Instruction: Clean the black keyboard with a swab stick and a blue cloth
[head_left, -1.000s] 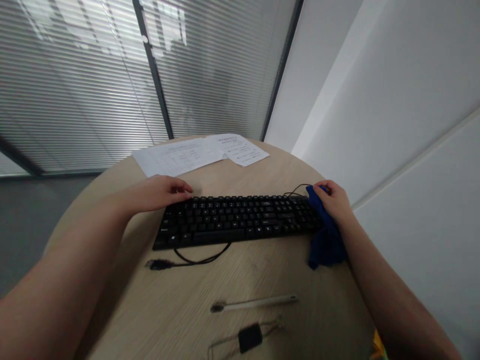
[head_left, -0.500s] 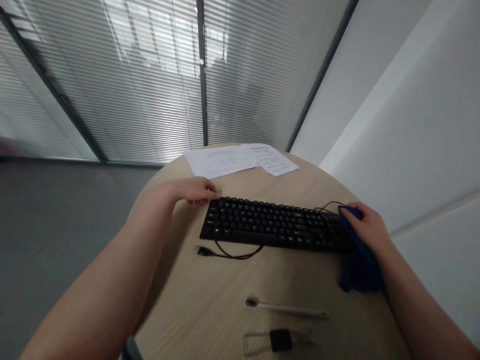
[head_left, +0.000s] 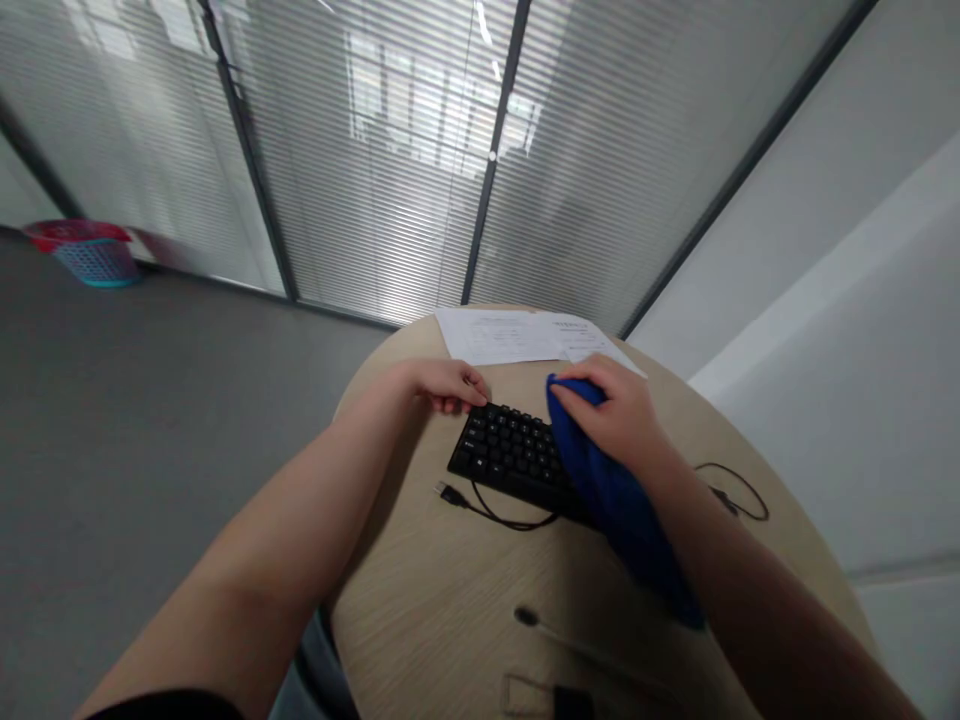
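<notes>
A black keyboard (head_left: 510, 450) lies on the round wooden table. My left hand (head_left: 454, 385) pinches its far left corner between thumb and fingers. Over the keyboard's middle, my right hand (head_left: 611, 405) grips a blue cloth (head_left: 600, 480), which hangs down across the keys and past the near edge. The cloth and my right forearm hide the keyboard's right part. A USB plug (head_left: 452, 495) on a black cable rests just in front of the keyboard's left side.
Printed papers (head_left: 499, 337) lie at the table's (head_left: 420, 560) far edge. Nearer me are a brush (head_left: 527, 616) and a black binder clip (head_left: 572, 702), both dim in shadow. More cable (head_left: 754, 490) curls at the right. A red and blue basket (head_left: 94, 255) stands on the floor.
My right hand has moved left with the blue cloth, from the keyboard's right end to its middle. My left hand stays at the corner. The view has shifted left.
</notes>
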